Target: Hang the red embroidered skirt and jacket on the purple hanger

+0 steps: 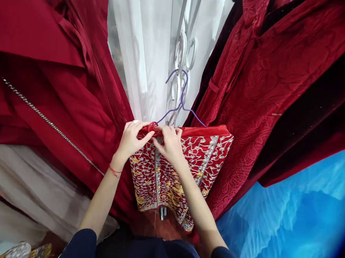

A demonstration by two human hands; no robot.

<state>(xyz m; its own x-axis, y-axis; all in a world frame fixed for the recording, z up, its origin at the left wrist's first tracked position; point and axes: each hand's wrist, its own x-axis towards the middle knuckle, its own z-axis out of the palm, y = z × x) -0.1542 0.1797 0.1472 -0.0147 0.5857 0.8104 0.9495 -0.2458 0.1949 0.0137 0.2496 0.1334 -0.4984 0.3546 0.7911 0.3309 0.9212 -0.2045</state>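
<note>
Embroidered jacket sits centre on purple hanger, hook against white grille, red robes left and right. Left hand and right hand both pinch its collar. Risk: a tug could unseat the hook and drop the jacket.

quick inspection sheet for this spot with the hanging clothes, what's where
surface: nothing seen
job's things: red embroidered garment with a silver and gold pattern, hanging on a purple hanger
clutter: shiny patterned items in the bottom left corner, too cut off to identify
hands: left hand and right hand pinch the garment's red collar side by side; red string bracelet on the left wrist
cables: nothing seen; a metal chain lies across the red satin clothes
surroundings: white curtain and white scrollwork grille behind; dark red velvet garment on the right; beige fabric lower left; blue fabric lower right
</note>
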